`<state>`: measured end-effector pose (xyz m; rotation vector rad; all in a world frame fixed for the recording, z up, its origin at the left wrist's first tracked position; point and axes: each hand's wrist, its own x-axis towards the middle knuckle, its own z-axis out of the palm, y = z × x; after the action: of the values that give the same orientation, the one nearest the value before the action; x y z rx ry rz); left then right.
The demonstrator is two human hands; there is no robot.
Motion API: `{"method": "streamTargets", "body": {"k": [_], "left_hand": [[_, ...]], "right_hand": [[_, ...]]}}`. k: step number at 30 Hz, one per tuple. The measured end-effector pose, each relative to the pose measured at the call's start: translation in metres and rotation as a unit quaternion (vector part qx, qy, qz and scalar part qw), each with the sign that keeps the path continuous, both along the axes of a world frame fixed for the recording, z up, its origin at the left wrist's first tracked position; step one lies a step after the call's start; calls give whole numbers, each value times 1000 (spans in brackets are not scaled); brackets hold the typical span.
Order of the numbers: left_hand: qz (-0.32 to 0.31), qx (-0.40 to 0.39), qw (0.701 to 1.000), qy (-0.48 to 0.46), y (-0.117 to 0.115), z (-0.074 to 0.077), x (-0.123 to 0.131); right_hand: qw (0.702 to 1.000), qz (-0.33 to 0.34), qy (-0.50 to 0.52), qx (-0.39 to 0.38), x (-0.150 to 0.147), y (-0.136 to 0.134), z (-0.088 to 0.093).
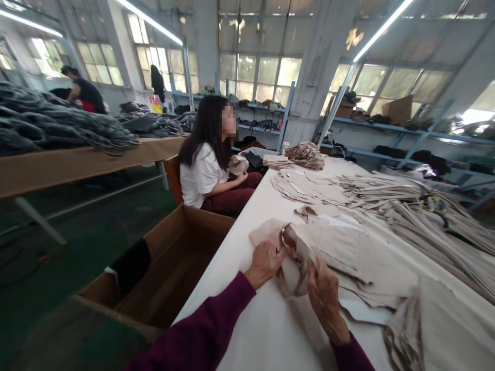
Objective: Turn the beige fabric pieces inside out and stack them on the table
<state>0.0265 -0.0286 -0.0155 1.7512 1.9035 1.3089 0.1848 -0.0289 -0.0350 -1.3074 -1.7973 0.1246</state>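
A crumpled beige fabric piece [296, 252] is held up between my two hands over the white table. My left hand [266, 263] pinches its left side, with the fingers closed on the cloth. On the opposite side my right hand [323, 291] grips the edge, thumb and fingers together. The cloth is folded into a loop, and its lower part hangs toward the tabletop. Just behind and to the right lie flat stacked beige panels [336, 245]. Closer to me on the right rests another stack of beige fabric [444, 324].
Long beige strips [417, 206] spread over the right of the white table [247, 309]. An open cardboard box [181, 257] stands left of the table edge. A seated co-worker [204, 170] holds beige cloth beyond it. Dark garments [58, 118] pile on a table at left.
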Motion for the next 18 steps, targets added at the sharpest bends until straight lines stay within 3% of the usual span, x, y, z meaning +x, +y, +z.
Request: {"method": "streamTargets", "body": {"k": [2,4,6,8,10,12,14,16,18], "left_hand": [[-35,-14,999,11,-5,1,6],[-52,-8,998,-18,-9,7,8],[-107,-11,990,-86,-14,14,9],[-200,-62,959,-193,-18,19,11],[-286,-134,904,-290,-19,21,14],[-328,-156,874,-322,-16,23,14],[-275,-103,914,-280,-13,24,9],[-109,-2,977,-183,-10,22,-5],[81,71,992,-69,-3,16,-24]], "right_hand": [[999,17,-19,-21,-1,-3,3],[993,95,-45,-60,-5,-10,7],[975,193,-43,-102,-10,-17,11],[961,251,-21,-117,-11,-19,14],[951,281,4,-131,-10,-17,15],[943,290,44,-159,-9,-12,14],[937,279,85,-190,-10,-10,11],[934,272,102,-207,-11,-12,7],[918,284,123,-249,-13,-14,4]]}}
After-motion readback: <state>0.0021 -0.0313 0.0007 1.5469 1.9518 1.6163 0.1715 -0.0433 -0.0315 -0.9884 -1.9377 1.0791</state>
